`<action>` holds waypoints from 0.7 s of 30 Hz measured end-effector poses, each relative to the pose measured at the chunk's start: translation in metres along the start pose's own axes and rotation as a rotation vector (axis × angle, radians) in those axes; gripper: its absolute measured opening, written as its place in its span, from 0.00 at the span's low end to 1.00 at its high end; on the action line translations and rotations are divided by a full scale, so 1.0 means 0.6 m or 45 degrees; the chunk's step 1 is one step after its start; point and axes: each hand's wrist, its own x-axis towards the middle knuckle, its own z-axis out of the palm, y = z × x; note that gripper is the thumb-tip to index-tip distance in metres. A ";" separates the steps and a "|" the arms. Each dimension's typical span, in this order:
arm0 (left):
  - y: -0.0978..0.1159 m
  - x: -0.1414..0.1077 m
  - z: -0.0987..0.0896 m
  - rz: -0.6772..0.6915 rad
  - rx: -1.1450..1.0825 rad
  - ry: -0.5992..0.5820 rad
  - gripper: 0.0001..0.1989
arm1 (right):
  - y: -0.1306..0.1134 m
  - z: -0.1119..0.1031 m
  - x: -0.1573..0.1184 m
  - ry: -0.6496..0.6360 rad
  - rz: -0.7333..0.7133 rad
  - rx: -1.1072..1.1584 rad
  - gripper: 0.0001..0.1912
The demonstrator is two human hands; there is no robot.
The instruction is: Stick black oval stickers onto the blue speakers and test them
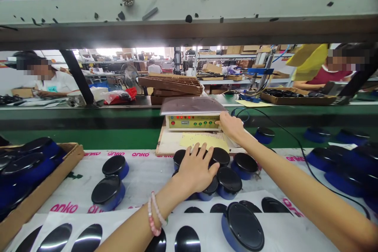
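Blue-walled round units with glossy black tops, laid out left to right: carton (41, 181) holding several at far left; two loose units (112, 183) beside it; cluster (227, 173) at centre. Left hand (196, 171) flat, fingers spread, pressing down on cluster, gripping nothing. Right hand (232, 126) touching right end of yellow control box (191, 121), fingers curled at its edge; grasp not discernible. Judged rigid, light, smooth-topped and scratch-prone: grip by blue side wall, not top. More units (333, 161) at right.

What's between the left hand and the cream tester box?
Head view: a pale yellow perforated sheet on the wooden board lies between the left hand and the cream tester box.
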 end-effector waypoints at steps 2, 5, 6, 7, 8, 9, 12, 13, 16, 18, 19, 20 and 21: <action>0.000 -0.001 -0.001 -0.004 -0.009 -0.005 0.29 | 0.000 -0.004 -0.005 -0.012 -0.013 0.012 0.18; 0.000 -0.001 -0.003 -0.013 -0.017 -0.022 0.29 | 0.003 -0.019 -0.018 -0.054 -0.038 0.056 0.17; 0.001 -0.001 -0.004 -0.017 -0.020 -0.029 0.29 | 0.006 -0.025 -0.024 -0.080 -0.054 0.076 0.17; 0.002 -0.001 -0.004 -0.023 -0.023 -0.037 0.29 | 0.010 -0.033 -0.034 -0.116 -0.079 0.100 0.17; 0.004 -0.001 -0.005 -0.030 -0.028 -0.046 0.29 | 0.016 -0.041 -0.045 -0.166 -0.117 0.128 0.17; 0.005 0.000 -0.007 -0.043 -0.034 -0.055 0.29 | 0.023 -0.049 -0.060 -0.230 -0.167 0.159 0.16; 0.000 0.002 -0.017 -0.126 -0.056 -0.080 0.31 | 0.048 -0.067 -0.114 -0.461 -0.329 0.252 0.13; -0.007 0.003 -0.023 -0.166 -0.062 -0.095 0.32 | 0.056 -0.069 -0.133 -0.522 -0.361 0.276 0.12; -0.038 0.003 -0.044 -0.282 -0.080 -0.195 0.38 | 0.078 -0.065 -0.174 -0.597 -0.380 0.337 0.10; -0.059 0.002 -0.058 -0.325 -0.095 -0.284 0.43 | 0.087 -0.058 -0.185 -0.579 -0.375 0.379 0.10; -0.068 0.002 -0.063 -0.331 -0.104 -0.322 0.45 | 0.090 -0.055 -0.188 -0.564 -0.374 0.398 0.10; -0.074 0.001 -0.067 -0.328 -0.113 -0.353 0.45 | 0.090 -0.054 -0.190 -0.540 -0.373 0.414 0.10; -0.078 0.001 -0.070 -0.321 -0.122 -0.376 0.44 | 0.088 -0.055 -0.192 -0.504 -0.371 0.428 0.10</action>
